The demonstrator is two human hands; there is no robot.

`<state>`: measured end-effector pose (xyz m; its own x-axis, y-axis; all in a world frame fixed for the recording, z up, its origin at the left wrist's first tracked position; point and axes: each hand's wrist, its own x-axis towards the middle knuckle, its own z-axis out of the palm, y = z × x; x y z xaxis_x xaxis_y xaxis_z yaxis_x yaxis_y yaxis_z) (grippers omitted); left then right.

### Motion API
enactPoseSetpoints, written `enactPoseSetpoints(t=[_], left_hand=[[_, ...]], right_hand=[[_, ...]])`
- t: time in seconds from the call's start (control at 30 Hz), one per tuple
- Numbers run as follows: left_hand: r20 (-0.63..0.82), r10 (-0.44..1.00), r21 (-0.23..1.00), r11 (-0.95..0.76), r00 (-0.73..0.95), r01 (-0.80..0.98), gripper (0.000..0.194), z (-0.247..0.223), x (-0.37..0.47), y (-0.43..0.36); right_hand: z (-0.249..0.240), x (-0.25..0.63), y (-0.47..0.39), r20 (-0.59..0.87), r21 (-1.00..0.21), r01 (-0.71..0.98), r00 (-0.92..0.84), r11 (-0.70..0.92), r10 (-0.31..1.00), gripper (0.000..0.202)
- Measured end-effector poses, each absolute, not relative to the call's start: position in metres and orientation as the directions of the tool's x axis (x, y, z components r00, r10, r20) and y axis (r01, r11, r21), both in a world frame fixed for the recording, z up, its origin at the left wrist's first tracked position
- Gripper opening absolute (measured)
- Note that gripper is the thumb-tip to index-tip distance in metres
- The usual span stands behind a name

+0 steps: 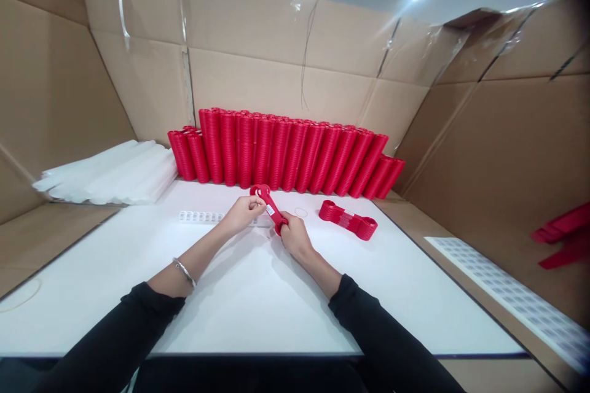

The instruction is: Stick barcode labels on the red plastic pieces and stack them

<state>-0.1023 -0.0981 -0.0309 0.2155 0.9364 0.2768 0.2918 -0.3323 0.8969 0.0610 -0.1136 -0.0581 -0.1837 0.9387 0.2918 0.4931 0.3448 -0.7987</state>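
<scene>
A red plastic piece with a ring at each end (275, 215) is held tilted above the white table (258, 307). My right hand (295, 237) is closed around its lower end. A small white label (270, 210) shows on the middle of the piece. My left hand (246, 212) has its fingertips pinched together against the piece, beside the label; what is between them is hidden. Behind my hands lies a strip of white labels (201, 217), partly covered by my left hand. A stack of similar red pieces (348, 220) lies to the right.
Tall stacks of red pieces (276, 153) line the back of the table. White plastic sleeves (115, 175) are piled at the left. A sheet of labels (507, 295) lies along the right side, near blurred red pieces (565, 233). Cardboard walls (258, 55) enclose the table.
</scene>
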Motion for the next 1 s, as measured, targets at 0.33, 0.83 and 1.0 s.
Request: enactPoseSetpoints(t=[0.33, 0.83, 1.0], left_hand=[[0.532, 0.83, 0.35, -0.394, 0.166, 0.85, 0.026, -0.029, -0.089, -0.119], [0.546, 0.831, 0.623, -0.314, -0.111, 0.716, 0.015, -0.035, -0.112, -0.1], [0.553, 0.829, 0.567, -0.308, -0.076, 0.764, 0.018, -0.033, -0.113, -0.102]], right_hand=[[-0.058, 0.057, -0.117, 0.296, -0.829, 0.436, -0.186, 0.349, 0.937, 0.027], [-0.059, 0.057, -0.116, 0.298, -0.803, 0.469, -0.222, 0.369, 0.929, 0.028], [-0.062, 0.061, -0.11, 0.304, -0.834, 0.42, -0.192, 0.358, 0.933, 0.035]])
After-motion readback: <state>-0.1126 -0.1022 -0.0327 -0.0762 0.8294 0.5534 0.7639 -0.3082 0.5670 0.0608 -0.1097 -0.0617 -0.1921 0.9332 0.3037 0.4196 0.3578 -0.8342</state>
